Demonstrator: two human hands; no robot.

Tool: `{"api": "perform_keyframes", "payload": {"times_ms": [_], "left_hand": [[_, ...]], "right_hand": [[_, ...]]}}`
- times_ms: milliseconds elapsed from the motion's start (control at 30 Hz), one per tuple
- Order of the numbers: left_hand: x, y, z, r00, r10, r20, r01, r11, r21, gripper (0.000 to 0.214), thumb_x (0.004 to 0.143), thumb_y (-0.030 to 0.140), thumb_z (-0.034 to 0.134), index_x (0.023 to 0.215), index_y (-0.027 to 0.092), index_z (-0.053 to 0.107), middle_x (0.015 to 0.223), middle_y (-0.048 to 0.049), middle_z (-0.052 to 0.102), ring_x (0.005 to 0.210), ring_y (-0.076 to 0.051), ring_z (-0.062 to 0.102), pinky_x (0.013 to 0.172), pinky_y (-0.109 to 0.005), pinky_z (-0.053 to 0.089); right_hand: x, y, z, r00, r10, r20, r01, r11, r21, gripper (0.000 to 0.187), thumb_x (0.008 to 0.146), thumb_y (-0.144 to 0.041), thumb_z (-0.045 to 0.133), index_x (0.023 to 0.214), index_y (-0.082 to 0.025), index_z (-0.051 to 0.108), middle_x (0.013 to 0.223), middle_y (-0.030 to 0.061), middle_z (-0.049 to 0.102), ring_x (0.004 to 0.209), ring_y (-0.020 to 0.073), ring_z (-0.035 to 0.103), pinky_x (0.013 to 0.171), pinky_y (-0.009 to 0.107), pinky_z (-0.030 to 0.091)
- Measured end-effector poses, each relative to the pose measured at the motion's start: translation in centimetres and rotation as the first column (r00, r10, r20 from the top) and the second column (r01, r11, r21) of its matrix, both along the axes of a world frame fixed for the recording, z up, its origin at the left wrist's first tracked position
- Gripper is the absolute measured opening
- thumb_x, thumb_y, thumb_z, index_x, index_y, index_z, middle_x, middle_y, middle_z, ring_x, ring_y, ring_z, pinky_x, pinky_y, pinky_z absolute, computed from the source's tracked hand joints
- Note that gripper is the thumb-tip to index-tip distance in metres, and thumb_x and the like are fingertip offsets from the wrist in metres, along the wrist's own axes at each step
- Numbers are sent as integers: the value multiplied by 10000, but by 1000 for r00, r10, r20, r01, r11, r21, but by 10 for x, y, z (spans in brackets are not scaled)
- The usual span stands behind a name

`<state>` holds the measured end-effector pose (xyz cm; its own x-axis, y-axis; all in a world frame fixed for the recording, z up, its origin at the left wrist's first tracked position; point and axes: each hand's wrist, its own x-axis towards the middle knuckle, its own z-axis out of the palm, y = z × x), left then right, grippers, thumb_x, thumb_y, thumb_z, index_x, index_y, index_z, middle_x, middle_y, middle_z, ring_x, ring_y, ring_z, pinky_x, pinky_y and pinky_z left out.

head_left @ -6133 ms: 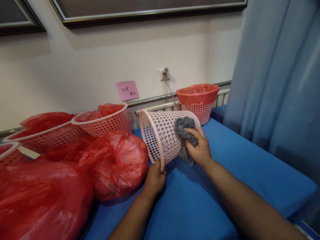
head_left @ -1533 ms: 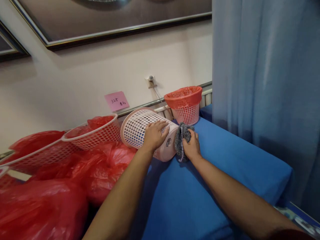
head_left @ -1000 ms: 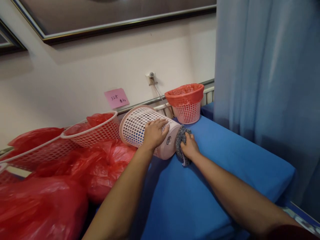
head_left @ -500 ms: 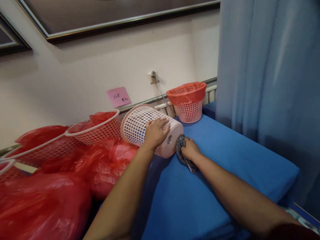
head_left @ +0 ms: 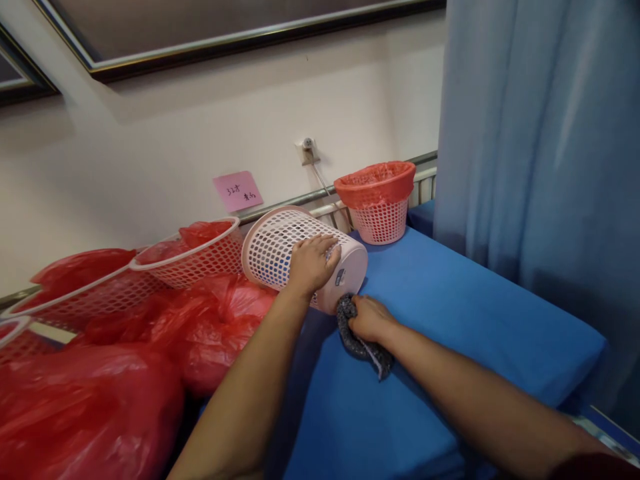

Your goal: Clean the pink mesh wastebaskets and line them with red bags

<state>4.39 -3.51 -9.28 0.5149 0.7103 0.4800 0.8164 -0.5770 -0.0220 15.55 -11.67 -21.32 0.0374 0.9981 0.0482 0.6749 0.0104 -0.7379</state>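
Note:
A pale pink perforated waste basket lies on its side on the blue-covered bed, its base facing right. My left hand rests on its side near the base, fingers stretched out over the plastic. My right hand grips a dark grey cloth, pressed to the lower edge of the base. The cloth's loose end hangs down onto the blue sheet. The fingertips of my right hand are partly hidden in the cloth.
A pink basket with a red liner stands upright behind. Several lined baskets and bulging red plastic bags crowd the left. A blue curtain hangs at right; a bed rail runs along the wall below a socket.
My right hand and the cloth have moved down and slightly left, from the middle of the basket's base to its lower edge. My left hand has stayed on the basket.

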Motion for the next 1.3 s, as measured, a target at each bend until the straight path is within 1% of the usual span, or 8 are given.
{"api": "perform_keyframes", "payload": {"times_ms": [267,367,567,733,867,967,1067,1300], "left_hand": [[-1,1,1,1000,-8,-29,8,1000,-1,353,990,385,483,1225,275,722,1356,-26,703,1287,-264,613,1107,-472,402],[0,2,0,1000,-11,-25,11,1000,3,351,993,386,483,1224,274,723,1344,-26,711,1281,-262,619,1100,-461,411],[-1,2,0,1000,-3,-20,3,1000,2,347,992,385,486,1224,286,724,1353,-23,706,1297,-270,609,1111,-469,403],[-3,0,-1,1000,10,-19,-10,1000,-6,354,995,384,484,1240,279,717,1368,-26,695,1326,-271,589,1120,-482,394],[-2,-1,0,1000,-2,-25,2,1000,4,345,993,369,495,1236,265,716,1367,-24,696,1301,-264,606,1101,-473,406],[-2,0,3,999,-11,-35,10,1000,-19,351,1009,366,468,1229,263,720,1362,-27,700,1299,-262,606,1097,-470,406],[-3,1,4,998,-38,-51,36,998,-47,380,1033,367,412,1254,274,707,1381,-25,687,1317,-250,592,1111,-464,396],[-6,-1,2,999,-15,-52,15,1000,-11,380,1023,377,427,1252,268,711,1381,-34,687,1314,-252,597,1107,-457,408]], "right_hand": [[20,9,5,938,-245,-245,325,865,382,439,840,-208,537,1277,-170,559,1246,124,621,1174,239,598,1053,358,457],[6,-6,4,986,-56,-160,141,794,591,468,821,-208,552,1289,-186,563,1309,128,545,1161,245,592,1020,361,487],[-8,-19,2,965,119,232,-180,948,262,363,784,-174,592,1129,-248,678,1201,84,594,937,219,654,842,330,520],[25,1,9,976,-40,212,10,990,139,295,802,-174,572,1060,-208,710,1089,118,650,888,251,672,824,363,521],[47,4,15,948,-295,-123,314,790,526,411,818,-194,548,1218,-214,640,1271,120,566,1138,265,611,1000,384,497],[37,-4,11,996,-65,-58,87,670,737,456,795,-204,589,1247,-233,637,1412,112,477,1273,280,529,1083,418,462],[19,-3,0,984,133,123,-180,685,706,481,786,-170,608,1250,-285,654,1429,76,479,1281,272,517,1108,427,445],[43,46,-22,881,-360,-307,440,862,252,473,790,-121,539,1254,-171,608,1251,135,544,1150,256,604,1094,423,457]]}}
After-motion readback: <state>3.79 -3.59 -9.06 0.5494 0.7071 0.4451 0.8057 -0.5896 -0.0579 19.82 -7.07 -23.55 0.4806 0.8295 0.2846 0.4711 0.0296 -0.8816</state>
